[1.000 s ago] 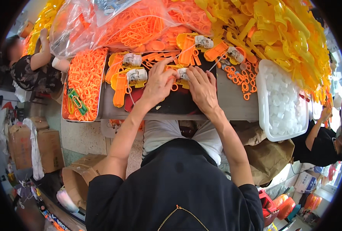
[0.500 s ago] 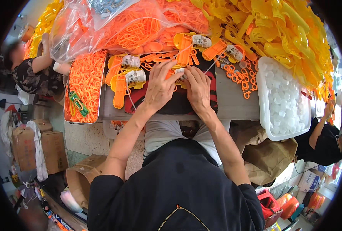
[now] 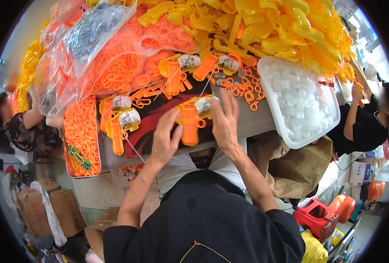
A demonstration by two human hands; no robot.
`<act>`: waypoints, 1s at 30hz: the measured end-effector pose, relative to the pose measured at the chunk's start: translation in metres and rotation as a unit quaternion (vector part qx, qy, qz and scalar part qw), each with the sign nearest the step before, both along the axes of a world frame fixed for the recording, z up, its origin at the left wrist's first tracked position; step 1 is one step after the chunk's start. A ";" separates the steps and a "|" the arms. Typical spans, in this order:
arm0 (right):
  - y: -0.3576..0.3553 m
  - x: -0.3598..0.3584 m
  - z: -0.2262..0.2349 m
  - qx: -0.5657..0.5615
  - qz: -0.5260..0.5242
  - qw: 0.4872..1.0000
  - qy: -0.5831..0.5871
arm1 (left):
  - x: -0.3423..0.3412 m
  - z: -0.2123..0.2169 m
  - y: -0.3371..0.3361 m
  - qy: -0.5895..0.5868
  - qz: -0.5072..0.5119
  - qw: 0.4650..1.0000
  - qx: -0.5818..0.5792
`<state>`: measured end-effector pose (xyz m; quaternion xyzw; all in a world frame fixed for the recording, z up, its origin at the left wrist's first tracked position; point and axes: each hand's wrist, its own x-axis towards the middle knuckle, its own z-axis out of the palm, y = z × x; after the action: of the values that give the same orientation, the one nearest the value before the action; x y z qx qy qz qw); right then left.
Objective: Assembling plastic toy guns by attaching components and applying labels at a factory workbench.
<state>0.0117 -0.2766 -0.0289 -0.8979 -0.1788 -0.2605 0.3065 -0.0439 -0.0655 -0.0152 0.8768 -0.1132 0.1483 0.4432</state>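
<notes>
A toy gun (image 3: 189,125) of orange and yellow plastic, with a pale wrapped cylinder at its far right end, is between my two hands over a dark red-and-black mat (image 3: 146,136). My left hand (image 3: 163,136) is beside its orange grip, thumb and fingers apart, the fingertips close to the yellow edge. With bent fingers my right hand (image 3: 226,120) takes the cylinder end; the thumb side is partly blurred. Similar toy guns lie around: one (image 3: 174,76) beyond the mat, another (image 3: 207,65) to its right, and a pair (image 3: 116,133) to the left.
A tray of small orange parts (image 3: 81,136) with green-handled snips (image 3: 79,158) stands left. At right is a white tub (image 3: 264,101) of translucent caps. Yellow parts (image 3: 264,26) and bagged orange pieces (image 3: 120,70) heap behind. Orange rings (image 3: 247,90) lie near the tub. Other people sit at both sides.
My view has shifted, so the table appears tilted. My hands have drawn apart from their close pinch, and the toy gun between them now shows its orange grip.
</notes>
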 end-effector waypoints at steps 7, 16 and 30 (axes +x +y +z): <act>-0.010 -0.019 -0.001 -0.079 -0.046 0.992 0.089 | 0.033 0.004 -0.036 -0.018 -0.028 0.999 -0.034; -0.076 0.101 -0.009 -0.134 0.052 0.989 0.040 | 0.084 -0.014 -0.045 -0.116 -0.087 0.956 0.253; -0.060 0.172 0.187 0.157 -0.052 0.971 -0.174 | 0.085 -0.014 -0.039 -0.116 -0.089 0.960 0.238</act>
<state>0.1836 -0.3371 0.1586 -0.7873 -0.1395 -0.4535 0.3937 0.0410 -0.1049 -0.0292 0.9203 -0.2732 0.1776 0.2164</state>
